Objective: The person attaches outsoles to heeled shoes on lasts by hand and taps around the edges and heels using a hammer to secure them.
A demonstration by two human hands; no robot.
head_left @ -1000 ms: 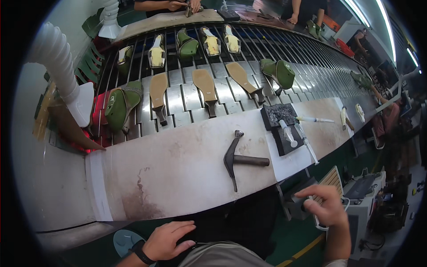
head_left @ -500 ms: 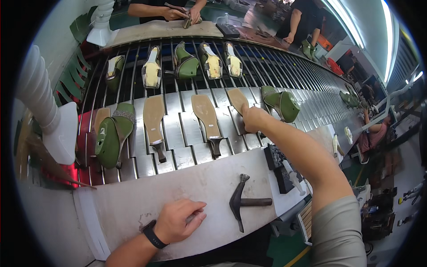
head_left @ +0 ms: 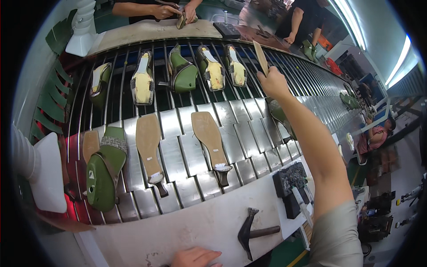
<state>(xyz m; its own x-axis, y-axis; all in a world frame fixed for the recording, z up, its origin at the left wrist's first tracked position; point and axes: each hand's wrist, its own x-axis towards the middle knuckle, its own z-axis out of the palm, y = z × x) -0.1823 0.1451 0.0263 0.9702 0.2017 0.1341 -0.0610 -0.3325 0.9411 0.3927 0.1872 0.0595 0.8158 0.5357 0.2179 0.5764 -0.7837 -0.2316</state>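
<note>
My right hand (head_left: 274, 83) pinches a tan shoe sole (head_left: 260, 58), raised and seen nearly edge-on over the far conveyor's bars. At the lower picture edge my left hand (head_left: 195, 258) is low over the bench, partly cut off, with its visible fingers loosely apart and nothing seen in them. Two more tan soles with dark heels, one at the left (head_left: 148, 138) and one at the middle (head_left: 207, 138), lie on the near metal slats. A green shoe (head_left: 106, 171) lies left of them, and another green shoe (head_left: 280, 116) is partly hidden by my right forearm.
A hammer (head_left: 250, 233) lies on the pale bench (head_left: 178, 233), left of a black block (head_left: 289, 182). Several upturned green shoes with yellowish bottoms, including one (head_left: 143, 80), line the far bars. Across the conveyor, a co-worker's hands (head_left: 178, 12) hold a shoe part. White duct hoods (head_left: 49, 178) stand at left.
My right hand has lifted the sole off the near slats and carried it away from me over the far bars. My left hand now sits lower in view, as the whole view has shifted.
</note>
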